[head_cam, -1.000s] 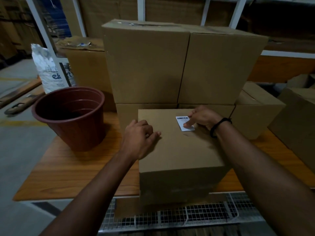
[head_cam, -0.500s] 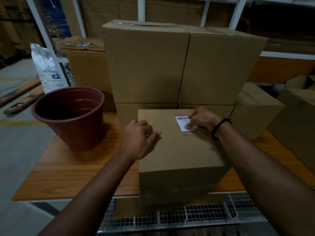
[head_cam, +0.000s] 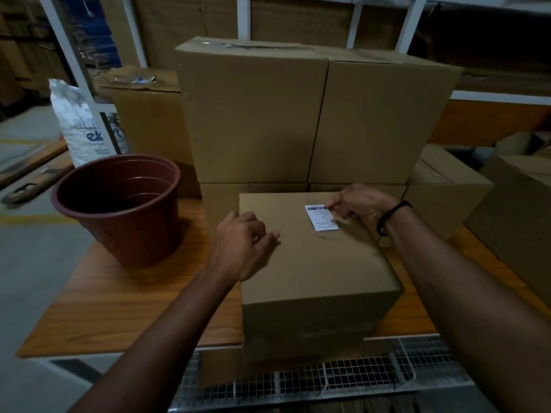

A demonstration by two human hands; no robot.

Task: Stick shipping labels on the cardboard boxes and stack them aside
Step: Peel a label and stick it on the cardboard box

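A closed cardboard box [head_cam: 310, 272] stands at the near edge of the wooden table [head_cam: 125, 296]. A white shipping label [head_cam: 321, 217] with a barcode lies on the box's top near its far right corner. My right hand [head_cam: 359, 204] rests beside the label, fingers curled, with fingertips touching the label's top right edge. My left hand [head_cam: 241, 245] lies loosely curled on the box's top left part, holding nothing. Behind the box, two large cardboard boxes [head_cam: 316, 114] sit side by side on lower ones.
A brown plastic pot [head_cam: 119, 204] stands on the table's left. More cardboard boxes [head_cam: 447, 189] lie to the right. A white sack [head_cam: 79, 123] leans at the back left by a shelf post. A wire mesh shelf [head_cam: 328, 380] runs below the table edge.
My right hand has slid from the label's lower right up to its top right edge, uncovering more of the label. My left hand and the box have stayed put.
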